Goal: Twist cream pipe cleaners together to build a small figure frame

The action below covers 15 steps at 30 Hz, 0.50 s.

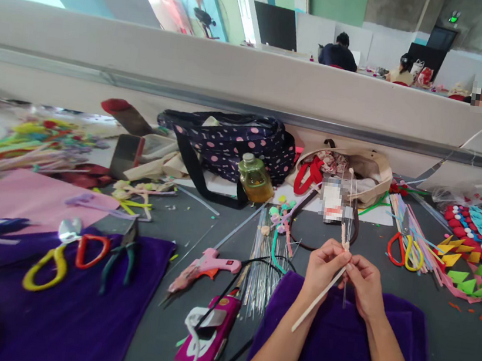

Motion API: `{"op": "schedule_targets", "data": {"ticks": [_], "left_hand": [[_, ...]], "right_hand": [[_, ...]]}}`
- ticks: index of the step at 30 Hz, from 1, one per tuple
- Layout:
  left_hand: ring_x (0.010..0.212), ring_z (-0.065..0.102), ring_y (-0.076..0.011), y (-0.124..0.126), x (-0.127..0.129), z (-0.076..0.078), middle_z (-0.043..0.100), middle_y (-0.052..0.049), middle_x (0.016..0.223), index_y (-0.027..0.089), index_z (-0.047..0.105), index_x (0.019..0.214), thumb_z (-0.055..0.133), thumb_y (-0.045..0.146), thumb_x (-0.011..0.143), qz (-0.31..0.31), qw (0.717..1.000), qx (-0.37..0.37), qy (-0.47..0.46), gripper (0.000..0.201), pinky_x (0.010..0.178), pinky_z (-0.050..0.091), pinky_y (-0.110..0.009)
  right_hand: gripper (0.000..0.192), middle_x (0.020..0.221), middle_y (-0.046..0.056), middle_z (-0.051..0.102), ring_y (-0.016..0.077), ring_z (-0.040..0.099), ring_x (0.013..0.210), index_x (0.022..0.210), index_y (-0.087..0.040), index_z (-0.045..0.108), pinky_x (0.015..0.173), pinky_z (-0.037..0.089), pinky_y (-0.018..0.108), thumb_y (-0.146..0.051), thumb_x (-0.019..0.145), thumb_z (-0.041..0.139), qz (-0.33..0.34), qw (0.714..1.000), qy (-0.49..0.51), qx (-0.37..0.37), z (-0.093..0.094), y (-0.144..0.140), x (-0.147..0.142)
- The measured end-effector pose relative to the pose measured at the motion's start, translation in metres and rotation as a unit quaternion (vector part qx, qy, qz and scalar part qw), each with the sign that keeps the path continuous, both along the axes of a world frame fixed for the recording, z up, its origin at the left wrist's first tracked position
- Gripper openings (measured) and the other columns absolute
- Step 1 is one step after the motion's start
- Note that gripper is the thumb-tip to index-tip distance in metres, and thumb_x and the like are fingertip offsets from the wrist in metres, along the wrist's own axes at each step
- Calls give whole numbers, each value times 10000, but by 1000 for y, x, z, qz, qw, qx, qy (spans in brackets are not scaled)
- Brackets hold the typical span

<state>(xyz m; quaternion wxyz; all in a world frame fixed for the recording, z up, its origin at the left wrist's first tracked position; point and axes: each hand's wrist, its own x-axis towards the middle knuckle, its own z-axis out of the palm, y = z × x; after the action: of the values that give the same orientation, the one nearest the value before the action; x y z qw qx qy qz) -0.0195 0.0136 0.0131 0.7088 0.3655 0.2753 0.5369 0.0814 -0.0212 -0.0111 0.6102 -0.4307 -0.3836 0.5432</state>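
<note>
My left hand (322, 267) and my right hand (364, 284) meet above a purple cloth (333, 358) near the table's front. Together they pinch a cream pipe cleaner (317, 302) that is wound around a thin wire (349, 200) standing upright between the fingers. The pipe cleaner's free end slants down to the left over the cloth. The wire rises above my hands to a small bead at its top.
A pink glue gun (205, 266), a bundle of thin wires (261, 266) and a pink charger (212, 330) lie left of my hands. Scissors (63, 252) rest on another purple cloth. Behind stand a dotted bag (232, 144), an oil bottle (255, 179) and a tote (358, 166). Other people sit beyond the partition.
</note>
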Motion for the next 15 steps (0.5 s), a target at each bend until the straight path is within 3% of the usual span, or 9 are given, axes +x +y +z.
{"op": "schedule_targets", "data": {"ticks": [7, 13, 15], "left_hand": [[407, 468, -43, 1, -1, -3, 485, 28, 721, 132, 583, 594, 740, 309, 669, 16, 1000, 8, 18, 249, 310, 373, -176], [669, 559, -108, 3, -2, -4, 549, -17, 712, 143, 651, 592, 758, 260, 657, 112, 982, 94, 124, 172, 577, 477, -190], [657, 563, -103, 3, -1, -3, 546, -14, 718, 143, 656, 609, 756, 255, 663, 119, 980, 97, 128, 159, 575, 482, -191]], "right_hand": [[199, 590, -37, 516, 89, 473, 512, 715, -181, 628, 473, 498, 208, -366, 760, 689, 6, 1000, 3, 2, -1, 0, -1], [187, 609, -34, 550, 92, 509, 510, 742, -182, 633, 494, 499, 212, -361, 781, 671, -7, 999, -54, 8, -3, 0, 1], [187, 606, -35, 549, 89, 509, 505, 732, -180, 633, 488, 493, 206, -357, 774, 677, -12, 999, -44, 9, -2, 0, 1]]}}
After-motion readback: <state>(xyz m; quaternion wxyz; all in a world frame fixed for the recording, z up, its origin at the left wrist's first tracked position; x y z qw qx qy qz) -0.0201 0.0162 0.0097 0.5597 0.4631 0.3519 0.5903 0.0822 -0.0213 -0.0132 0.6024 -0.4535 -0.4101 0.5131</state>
